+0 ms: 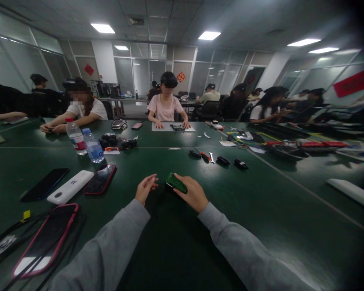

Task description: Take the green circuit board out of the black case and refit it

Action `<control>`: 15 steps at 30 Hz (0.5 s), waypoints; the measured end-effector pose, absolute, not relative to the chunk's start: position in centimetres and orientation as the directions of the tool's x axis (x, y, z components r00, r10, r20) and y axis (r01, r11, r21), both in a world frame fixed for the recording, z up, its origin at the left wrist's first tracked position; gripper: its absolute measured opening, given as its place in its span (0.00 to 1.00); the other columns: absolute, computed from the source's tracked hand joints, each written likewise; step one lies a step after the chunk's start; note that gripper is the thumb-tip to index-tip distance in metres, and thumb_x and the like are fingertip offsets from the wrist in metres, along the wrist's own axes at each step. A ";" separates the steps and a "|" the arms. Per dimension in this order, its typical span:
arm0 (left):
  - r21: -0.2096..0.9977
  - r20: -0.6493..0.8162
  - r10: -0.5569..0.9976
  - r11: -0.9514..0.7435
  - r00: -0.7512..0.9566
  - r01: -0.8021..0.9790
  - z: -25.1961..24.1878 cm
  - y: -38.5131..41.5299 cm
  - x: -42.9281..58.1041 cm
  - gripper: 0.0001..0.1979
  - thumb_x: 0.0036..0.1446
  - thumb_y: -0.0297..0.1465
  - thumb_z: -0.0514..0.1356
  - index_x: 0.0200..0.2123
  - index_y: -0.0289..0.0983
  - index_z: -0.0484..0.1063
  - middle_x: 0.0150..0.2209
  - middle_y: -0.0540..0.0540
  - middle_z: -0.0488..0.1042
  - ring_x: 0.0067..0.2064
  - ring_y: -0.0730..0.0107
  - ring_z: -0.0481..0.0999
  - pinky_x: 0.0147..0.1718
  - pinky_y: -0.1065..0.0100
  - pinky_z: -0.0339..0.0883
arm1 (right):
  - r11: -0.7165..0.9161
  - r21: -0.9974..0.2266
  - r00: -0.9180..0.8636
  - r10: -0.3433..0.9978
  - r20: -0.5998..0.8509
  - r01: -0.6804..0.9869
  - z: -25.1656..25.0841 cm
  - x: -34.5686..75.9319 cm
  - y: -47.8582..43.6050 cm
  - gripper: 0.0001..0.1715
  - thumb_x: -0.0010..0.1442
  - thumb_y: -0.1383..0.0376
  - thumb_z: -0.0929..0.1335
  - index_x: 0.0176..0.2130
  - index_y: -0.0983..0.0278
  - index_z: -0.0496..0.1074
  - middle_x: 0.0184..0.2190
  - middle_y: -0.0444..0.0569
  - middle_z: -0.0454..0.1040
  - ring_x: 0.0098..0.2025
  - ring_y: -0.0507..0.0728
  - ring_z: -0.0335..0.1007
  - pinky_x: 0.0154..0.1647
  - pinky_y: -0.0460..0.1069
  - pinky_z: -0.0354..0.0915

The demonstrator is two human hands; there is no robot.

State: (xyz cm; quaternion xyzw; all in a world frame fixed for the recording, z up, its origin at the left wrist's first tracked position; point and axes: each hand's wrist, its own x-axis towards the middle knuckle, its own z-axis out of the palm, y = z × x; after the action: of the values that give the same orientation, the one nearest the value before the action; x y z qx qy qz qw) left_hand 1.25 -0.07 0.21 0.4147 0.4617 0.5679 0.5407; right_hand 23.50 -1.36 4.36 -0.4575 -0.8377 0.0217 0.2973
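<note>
My right hand [194, 193] is closed around a small green circuit board [176, 182], thumb on top. Beneath the board's near left end shows a dark part with a pale edge; I cannot tell whether it is a casing. My left hand [146, 189] is just to the left, apart from the board, its fingers loosely bent with a gap between the tips. Nothing is visible in it. Both hands are over the green table [170, 242]. Beyond them lie a screwdriver [205, 157], a wrench [211, 158] and black casing-like pieces [223, 161].
To the left are phones [100, 180], a white power bank [71, 186], cables and two water bottles [93, 146]. A pile of black parts [118, 142] lies behind them. Tools and wires cover the far right. Across the table a person [166, 106] works at a white mat.
</note>
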 end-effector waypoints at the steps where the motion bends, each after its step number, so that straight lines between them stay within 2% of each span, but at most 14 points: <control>1: 0.972 -0.027 0.997 0.010 -0.070 -0.233 0.2 -0.1 1.3 0.22 0.48 0.41 0.61 0.45 0.38 0.71 0.44 0.40 0.73 0.34 0.71 0.73 0.35 0.67 0.64 | 0.591 -0.291 -0.423 0.772 0.473 0.752 4.2 23.5 -1.3 0.32 0.56 0.58 0.65 0.58 0.57 0.56 0.46 0.51 0.69 0.46 0.58 0.65 0.45 0.55 0.64; 10: 0.974 -0.008 0.999 -0.003 -0.047 -0.227 0.0 0.0 1.1 0.21 0.49 0.40 0.60 0.46 0.37 0.70 0.44 0.40 0.73 0.34 0.71 0.73 0.36 0.66 0.64 | 0.641 -0.376 -0.468 0.756 0.457 0.669 3.5 24.8 -0.4 0.32 0.57 0.59 0.64 0.59 0.56 0.54 0.50 0.47 0.66 0.50 0.55 0.65 0.50 0.52 0.63; 15: 0.977 -0.005 0.999 -0.003 -0.040 -0.213 0.0 -0.1 1.1 0.21 0.49 0.39 0.60 0.46 0.37 0.70 0.44 0.40 0.73 0.34 0.70 0.73 0.36 0.66 0.63 | 0.507 -0.323 -0.344 0.826 0.447 0.799 2.2 31.5 1.4 0.32 0.57 0.56 0.63 0.59 0.57 0.54 0.50 0.48 0.66 0.48 0.57 0.66 0.49 0.53 0.64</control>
State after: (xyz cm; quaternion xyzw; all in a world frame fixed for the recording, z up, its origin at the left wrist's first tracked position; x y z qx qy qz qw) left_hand 1.08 -0.09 -0.01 0.4331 0.4537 0.5604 0.5409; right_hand 31.50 1.38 2.23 -0.4957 -0.8193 0.0236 0.2872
